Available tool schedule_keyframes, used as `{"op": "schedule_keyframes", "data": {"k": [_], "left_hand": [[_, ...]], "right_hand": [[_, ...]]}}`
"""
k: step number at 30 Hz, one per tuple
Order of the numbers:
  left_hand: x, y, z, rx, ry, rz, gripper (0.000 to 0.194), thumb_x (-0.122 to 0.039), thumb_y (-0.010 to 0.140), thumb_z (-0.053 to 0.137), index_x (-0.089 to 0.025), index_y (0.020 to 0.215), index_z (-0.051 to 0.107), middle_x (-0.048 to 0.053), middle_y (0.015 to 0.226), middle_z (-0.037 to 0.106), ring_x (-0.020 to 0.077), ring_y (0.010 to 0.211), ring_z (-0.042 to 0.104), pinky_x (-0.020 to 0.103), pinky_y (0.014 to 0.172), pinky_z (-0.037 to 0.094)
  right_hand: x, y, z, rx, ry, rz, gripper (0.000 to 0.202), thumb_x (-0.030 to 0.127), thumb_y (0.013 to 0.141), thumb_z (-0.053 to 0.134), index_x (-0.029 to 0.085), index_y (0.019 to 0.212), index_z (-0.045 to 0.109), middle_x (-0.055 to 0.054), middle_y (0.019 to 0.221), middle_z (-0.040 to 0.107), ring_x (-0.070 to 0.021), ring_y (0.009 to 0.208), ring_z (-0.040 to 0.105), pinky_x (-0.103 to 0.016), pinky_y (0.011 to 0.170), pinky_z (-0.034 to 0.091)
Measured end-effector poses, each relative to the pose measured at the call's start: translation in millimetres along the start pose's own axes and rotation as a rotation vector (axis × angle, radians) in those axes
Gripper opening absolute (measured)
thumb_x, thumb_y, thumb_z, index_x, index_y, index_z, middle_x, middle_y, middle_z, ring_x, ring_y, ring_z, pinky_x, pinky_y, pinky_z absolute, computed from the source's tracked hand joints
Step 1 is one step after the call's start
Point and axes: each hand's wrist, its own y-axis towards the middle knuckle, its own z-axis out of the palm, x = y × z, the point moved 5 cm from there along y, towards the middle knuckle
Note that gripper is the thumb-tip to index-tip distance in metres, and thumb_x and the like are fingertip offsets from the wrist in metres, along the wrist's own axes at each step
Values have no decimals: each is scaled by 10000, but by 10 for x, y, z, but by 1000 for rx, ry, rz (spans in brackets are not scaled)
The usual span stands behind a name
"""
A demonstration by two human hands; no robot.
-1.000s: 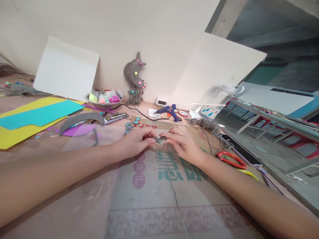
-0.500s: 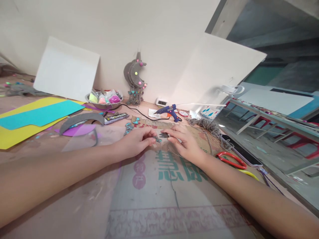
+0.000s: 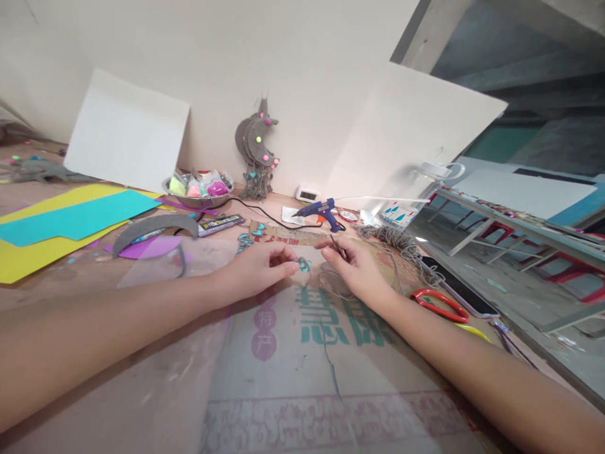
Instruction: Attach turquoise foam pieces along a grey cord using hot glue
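Between the thumb and fingers of my left hand is a small grey and turquoise piece, its exact kind too small to make out. My right hand, a short gap to the right, pinches a small dark grey piece, partly hidden by the fingers. Loops of thin grey cord hang below the right fingers. Both hands are over a printed cardboard sheet under a clear film.
A blue glue gun stands behind my hands. To the right lie a heap of grey cord, red-handled scissors and a phone. A metal bowl and coloured sheets are at left. A moon ornament hangs on the wall.
My right hand has drawn slightly away from the left, and the dark piece has turned from pointing left to pointing up. More of the turquoise piece shows in my left hand.
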Motion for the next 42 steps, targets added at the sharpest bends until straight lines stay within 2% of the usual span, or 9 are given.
{"op": "schedule_keyframes", "data": {"k": [6, 11, 15, 23, 35, 38, 42], "left_hand": [[11, 10, 7, 1, -10, 36, 166, -312, 814, 499, -161, 777, 560, -37, 631, 495, 87, 560, 443, 196, 505, 334], [26, 22, 38, 46, -15, 42, 162, -304, 805, 517, -156, 783, 579, -32, 642, 528, 89, 580, 457, 197, 524, 344], [24, 23, 15, 6, -38, 50, 212, -346, 805, 527, -171, 893, 609, -14, 748, 597, 102, 651, 505, 202, 570, 381], [-34, 4, 3, 21, 20, 36, 216, -310, 828, 477, -155, 772, 616, -38, 583, 517, 81, 509, 435, 194, 484, 328], [4, 13, -1, 21, 48, 75, 246, -317, 855, 438, -153, 771, 602, -24, 618, 517, 95, 557, 445, 201, 508, 334], [42, 31, 2, 12, -12, 38, 285, -342, 878, 395, -151, 864, 606, -2, 672, 550, 111, 599, 495, 208, 538, 385], [77, 45, -16, -62, -170, 0, 313, -386, 896, 357, -152, 1005, 534, 24, 808, 582, 115, 662, 553, 220, 591, 448]], "right_hand": [[168, -76, 181, 159, 189, 126, 234, 370, 811, 529, 160, 758, 616, 19, 629, 510, -96, 549, 412, -225, 509, 323], [169, -83, 213, 138, 221, 139, 191, 318, 790, 544, 151, 713, 597, 32, 591, 477, -80, 526, 376, -211, 492, 316], [126, -85, 236, 146, 222, 155, 182, 315, 777, 559, 148, 717, 593, 23, 609, 514, -82, 540, 407, -207, 497, 338], [140, -103, 264, 146, 215, 137, 177, 325, 769, 571, 156, 733, 609, 17, 624, 536, -86, 542, 427, -209, 493, 347], [130, -102, 268, 147, 242, 138, 148, 297, 764, 573, 161, 745, 630, 10, 648, 575, -91, 547, 459, -216, 499, 362], [145, -101, 257, 125, 248, 125, 155, 303, 768, 572, 159, 744, 623, 13, 641, 569, -87, 542, 453, -212, 496, 361], [161, -92, 246, 118, 237, 110, 163, 311, 779, 563, 161, 736, 610, 13, 637, 563, -83, 533, 438, -211, 486, 352]]}}
